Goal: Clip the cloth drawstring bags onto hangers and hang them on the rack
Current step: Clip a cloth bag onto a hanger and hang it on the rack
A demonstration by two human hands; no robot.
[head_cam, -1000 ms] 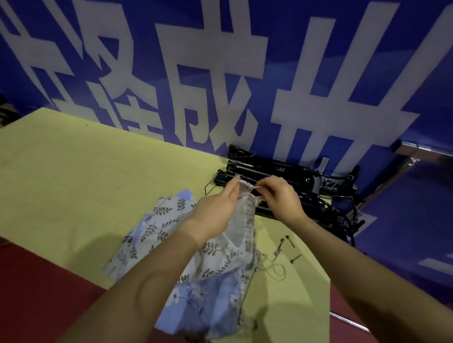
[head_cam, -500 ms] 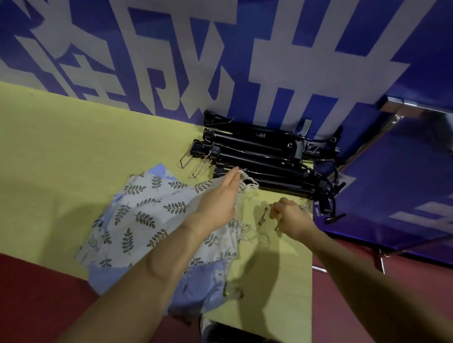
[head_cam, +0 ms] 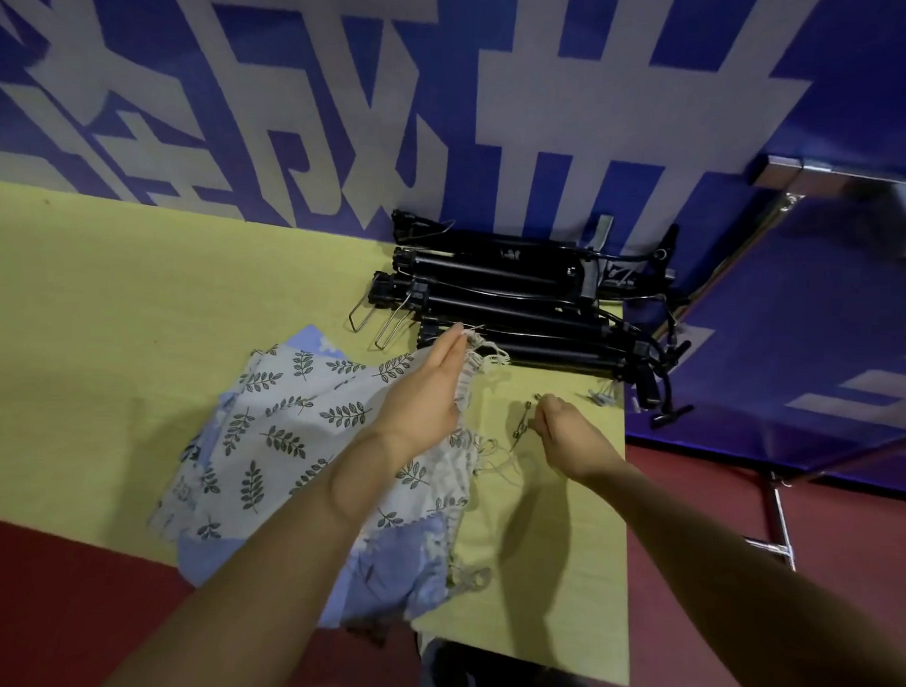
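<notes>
Head view: right hand (head_cam: pixel 572 431) now off bag mouth, curled at small metal clips (head_cam: pixel 520 425) on bench (head_cam: pixel 106 314); left hand (head_cam: pixel 432 390) flat, fingers straight, pinning leaf-print bags (head_cam: pixel 289 426) mid-frame; hangers (head_cam: pixel 516 310) unclipped, upper centre.

Yellow table (head_cam: pixel 131 313), blue banner (head_cam: pixel 483 85), red floor (head_cam: pixel 65 614)

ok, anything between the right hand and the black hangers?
Nothing visible. The right hand is curled by a small metal pin on the table; bare tabletop separates it from the hangers. The left hand rests on the bag, off to the side.
</notes>
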